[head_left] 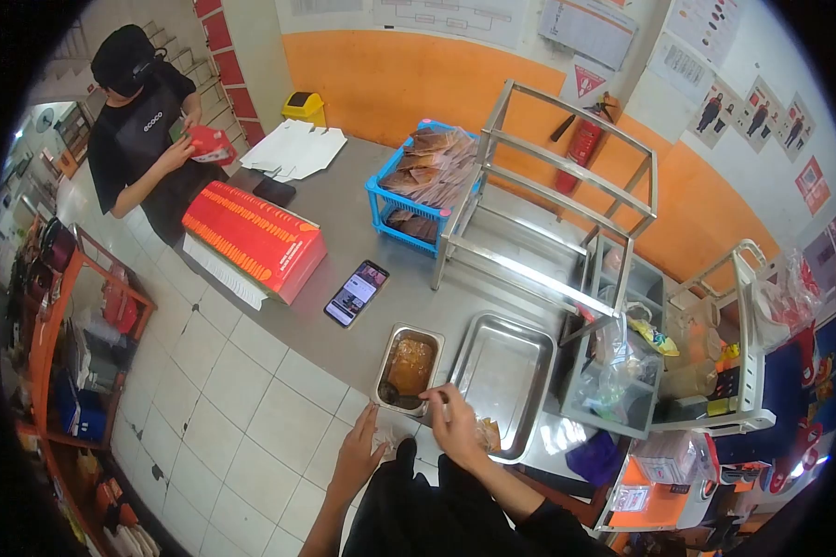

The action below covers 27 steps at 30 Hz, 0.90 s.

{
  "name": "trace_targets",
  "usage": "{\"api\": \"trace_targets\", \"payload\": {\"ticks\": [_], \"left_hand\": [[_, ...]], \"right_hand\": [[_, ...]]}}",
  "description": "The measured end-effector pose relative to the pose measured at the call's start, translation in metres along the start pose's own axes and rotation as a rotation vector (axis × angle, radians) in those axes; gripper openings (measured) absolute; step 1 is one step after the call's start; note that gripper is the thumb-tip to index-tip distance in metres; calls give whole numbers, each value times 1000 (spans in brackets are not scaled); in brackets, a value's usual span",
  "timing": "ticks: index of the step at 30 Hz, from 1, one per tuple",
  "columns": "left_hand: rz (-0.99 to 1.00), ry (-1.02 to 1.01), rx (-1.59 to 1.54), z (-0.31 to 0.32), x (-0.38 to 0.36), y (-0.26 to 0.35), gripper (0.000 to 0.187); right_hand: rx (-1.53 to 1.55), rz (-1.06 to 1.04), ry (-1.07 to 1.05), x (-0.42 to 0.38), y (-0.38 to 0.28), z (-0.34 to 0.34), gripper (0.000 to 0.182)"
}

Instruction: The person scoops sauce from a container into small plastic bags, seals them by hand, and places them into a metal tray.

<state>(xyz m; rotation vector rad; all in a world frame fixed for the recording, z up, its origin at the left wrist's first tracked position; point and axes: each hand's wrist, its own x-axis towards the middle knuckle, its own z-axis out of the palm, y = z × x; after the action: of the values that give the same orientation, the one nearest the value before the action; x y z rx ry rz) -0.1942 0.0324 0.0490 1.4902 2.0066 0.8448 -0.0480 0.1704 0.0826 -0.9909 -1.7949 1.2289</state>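
A steel food pan (381, 376) of brown sauce (412, 360) stands at the counter's front edge. My right hand (451, 427) is closed around the handle of a small ladle (390, 394), whose bowl dips into the sauce at the pan's near left corner. Just below that corner is my left hand (358, 455), its fingers pointing up and its thumb apart, with what looks like a small clear plastic bag (388, 442) at the fingertips. To the right of the pan lies a large shallow steel tray (500, 371); a small yellowish packet (489, 434) sits at its near edge.
A phone (356, 293) and a red box (255, 243) lie on the counter (330, 209). Behind are a blue basket of brown packets (427, 172) and a steel rack (539, 176). Grey bins (613, 390) stand right. Across the counter, a person (144, 121) holds a red box.
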Motion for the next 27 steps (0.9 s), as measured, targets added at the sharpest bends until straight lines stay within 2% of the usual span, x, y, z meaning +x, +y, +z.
{"api": "trace_targets", "payload": {"ticks": [2, 6, 10, 13, 16, 19, 20, 23, 27], "left_hand": [[66, 37, 59, 2, 1, -2, 78], [-2, 2, 65, 8, -1, -6, 80], [-29, 5, 81, 14, -3, -6, 82], [-14, 23, 108, 14, -4, -5, 82], [13, 34, 110, 14, -4, -9, 82], [29, 32, 123, 14, -5, -12, 83], [30, 28, 130, 14, -6, -13, 83], [71, 59, 131, 14, -7, -17, 84], [46, 41, 144, 9, -4, -19, 86]], "right_hand": [[-52, -83, -129, -3, 25, 3, 9], [-59, -293, -266, -2, 38, -18, 14], [-147, -295, -442, 13, 26, -38, 19], [-215, -395, -581, 19, 42, -30, 17], [-135, -328, -441, 14, 46, -13, 16], [-2, 123, -267, 7, 54, 1, 21], [87, 171, -144, 7, 55, 6, 27], [408, 284, 77, 10, 78, 15, 30], [587, 364, 311, 10, 101, 18, 33]]}}
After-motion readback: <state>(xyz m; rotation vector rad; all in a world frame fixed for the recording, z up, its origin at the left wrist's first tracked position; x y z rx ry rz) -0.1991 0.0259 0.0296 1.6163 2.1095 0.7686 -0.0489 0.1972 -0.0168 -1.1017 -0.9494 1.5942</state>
